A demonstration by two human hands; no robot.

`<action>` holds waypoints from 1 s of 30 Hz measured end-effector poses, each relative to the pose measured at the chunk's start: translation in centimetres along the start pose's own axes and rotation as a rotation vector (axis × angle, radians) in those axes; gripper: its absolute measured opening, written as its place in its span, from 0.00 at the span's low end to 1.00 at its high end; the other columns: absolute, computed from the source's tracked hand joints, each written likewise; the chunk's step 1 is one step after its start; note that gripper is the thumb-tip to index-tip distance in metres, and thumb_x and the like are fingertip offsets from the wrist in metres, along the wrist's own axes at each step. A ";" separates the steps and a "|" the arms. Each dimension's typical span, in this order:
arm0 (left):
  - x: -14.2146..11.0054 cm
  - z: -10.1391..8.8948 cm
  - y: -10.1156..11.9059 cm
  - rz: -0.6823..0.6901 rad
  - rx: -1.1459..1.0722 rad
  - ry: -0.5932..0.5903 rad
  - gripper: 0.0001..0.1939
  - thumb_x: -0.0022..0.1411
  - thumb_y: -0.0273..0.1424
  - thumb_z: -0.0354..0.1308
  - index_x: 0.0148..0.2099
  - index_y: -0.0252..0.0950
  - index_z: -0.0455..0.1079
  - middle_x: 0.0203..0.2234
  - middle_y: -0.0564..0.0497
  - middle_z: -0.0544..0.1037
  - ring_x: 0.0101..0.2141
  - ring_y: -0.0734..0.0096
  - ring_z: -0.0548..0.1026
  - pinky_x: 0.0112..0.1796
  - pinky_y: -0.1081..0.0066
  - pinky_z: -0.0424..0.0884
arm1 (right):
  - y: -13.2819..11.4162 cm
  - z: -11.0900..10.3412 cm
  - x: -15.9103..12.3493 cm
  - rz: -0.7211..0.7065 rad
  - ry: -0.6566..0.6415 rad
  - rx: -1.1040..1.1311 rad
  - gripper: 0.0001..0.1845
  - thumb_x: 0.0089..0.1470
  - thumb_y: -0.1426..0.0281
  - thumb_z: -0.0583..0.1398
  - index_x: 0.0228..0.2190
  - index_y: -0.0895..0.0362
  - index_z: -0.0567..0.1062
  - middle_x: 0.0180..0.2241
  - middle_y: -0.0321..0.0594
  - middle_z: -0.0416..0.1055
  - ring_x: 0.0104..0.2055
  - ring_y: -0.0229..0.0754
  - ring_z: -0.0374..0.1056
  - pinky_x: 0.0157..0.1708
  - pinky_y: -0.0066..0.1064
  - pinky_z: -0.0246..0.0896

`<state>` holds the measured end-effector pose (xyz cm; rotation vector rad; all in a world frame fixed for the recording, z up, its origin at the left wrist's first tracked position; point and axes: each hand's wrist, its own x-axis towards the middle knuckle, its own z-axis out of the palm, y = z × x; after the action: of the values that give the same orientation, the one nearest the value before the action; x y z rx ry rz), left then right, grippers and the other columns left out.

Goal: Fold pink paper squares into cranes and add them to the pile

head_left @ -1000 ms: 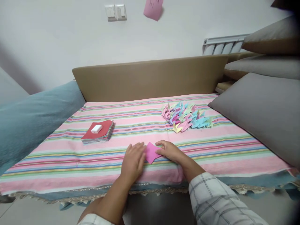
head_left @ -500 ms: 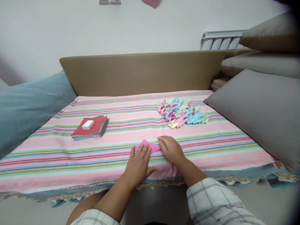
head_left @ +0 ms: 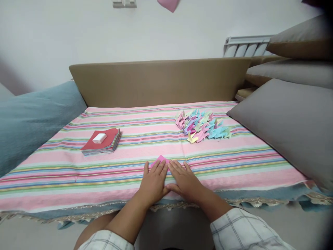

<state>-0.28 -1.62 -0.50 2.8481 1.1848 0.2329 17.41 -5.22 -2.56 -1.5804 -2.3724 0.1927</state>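
Note:
A folded piece of magenta paper lies flat on the striped cloth in front of me. My left hand rests on its left part, palm down with the fingers stretched out. Beside it, my right hand lies flat with its fingertips over the paper's right part. The two thumbs meet below the paper. Both hands cover most of the sheet, so only its top corner shows between and above the fingers.
A stack of coloured paper with a white block on top stands at left. Folded paper cranes cluster at right on the striped cloth. Grey cushions flank the right side, a blue cushion the left.
My right hand has moved left from the paper's right tip and now lies flat on the paper against my left hand. The left hand has stayed in place.

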 end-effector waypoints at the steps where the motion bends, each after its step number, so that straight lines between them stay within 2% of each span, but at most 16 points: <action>1: 0.0 -0.3 -0.3 -0.001 -0.036 -0.009 0.35 0.54 0.40 0.55 0.63 0.40 0.52 0.61 0.43 0.56 0.61 0.51 0.52 0.57 0.39 0.36 | -0.1 -0.2 0.1 0.006 -0.014 0.006 0.42 0.55 0.45 0.44 0.61 0.60 0.50 0.63 0.50 0.44 0.65 0.52 0.41 0.60 0.55 0.36; 4: 0.2 -1.5 -1.6 -0.077 -0.164 -0.003 0.31 0.55 0.38 0.53 0.61 0.45 0.54 0.62 0.45 0.55 0.59 0.54 0.56 0.56 0.39 0.39 | -0.2 -0.6 0.2 0.013 -0.039 0.032 0.41 0.56 0.46 0.43 0.61 0.60 0.51 0.63 0.49 0.46 0.64 0.52 0.42 0.59 0.55 0.37; 7: 0.2 -2.5 -3.0 -0.372 -0.232 0.142 0.24 0.57 0.29 0.46 0.56 0.43 0.61 0.59 0.47 0.61 0.58 0.60 0.60 0.56 0.44 0.48 | -0.1 -0.7 0.3 0.013 0.011 0.073 0.36 0.58 0.48 0.44 0.59 0.57 0.55 0.62 0.47 0.50 0.64 0.51 0.44 0.60 0.53 0.37; 9: 0.2 -2.8 -3.6 -0.469 -0.237 0.168 0.21 0.56 0.27 0.45 0.51 0.43 0.67 0.57 0.47 0.65 0.57 0.60 0.61 0.55 0.45 0.49 | 0.0 -0.6 0.6 0.023 0.067 0.102 0.31 0.59 0.52 0.44 0.57 0.56 0.60 0.60 0.46 0.54 0.63 0.50 0.47 0.59 0.52 0.39; 15: 0.3 -2.5 -3.4 -0.479 -0.336 0.165 0.17 0.53 0.27 0.48 0.42 0.46 0.71 0.55 0.51 0.67 0.56 0.58 0.62 0.54 0.40 0.44 | -0.3 -0.6 1.8 0.046 0.276 0.175 0.18 0.61 0.63 0.48 0.47 0.54 0.72 0.50 0.43 0.69 0.53 0.45 0.60 0.53 0.41 0.50; 21: 0.4 -2.3 -3.3 -0.447 -0.386 0.176 0.10 0.53 0.27 0.48 0.31 0.41 0.71 0.54 0.51 0.69 0.53 0.57 0.65 0.53 0.38 0.44 | -0.7 -0.5 2.5 0.067 0.334 0.232 0.11 0.59 0.66 0.52 0.38 0.52 0.75 0.42 0.38 0.74 0.44 0.41 0.65 0.46 0.36 0.54; 26: 0.4 -2.0 -3.0 -0.452 -0.326 0.151 0.10 0.52 0.30 0.51 0.33 0.44 0.73 0.54 0.53 0.68 0.54 0.55 0.63 0.53 0.37 0.42 | -0.6 -0.1 2.8 0.103 0.341 0.268 0.09 0.56 0.66 0.56 0.37 0.53 0.74 0.41 0.38 0.73 0.44 0.42 0.64 0.46 0.36 0.53; 30: 0.6 -1.8 -2.6 -0.457 -0.263 0.147 0.12 0.51 0.29 0.53 0.37 0.46 0.73 0.55 0.52 0.66 0.55 0.53 0.62 0.53 0.36 0.42 | -0.5 0.1 3.0 0.108 0.321 0.240 0.13 0.54 0.66 0.58 0.42 0.53 0.73 0.42 0.40 0.71 0.45 0.44 0.62 0.46 0.36 0.54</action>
<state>-1.98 0.66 1.13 2.2966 1.6497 0.5331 15.83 -2.65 -2.02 -1.4995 -1.9455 0.2183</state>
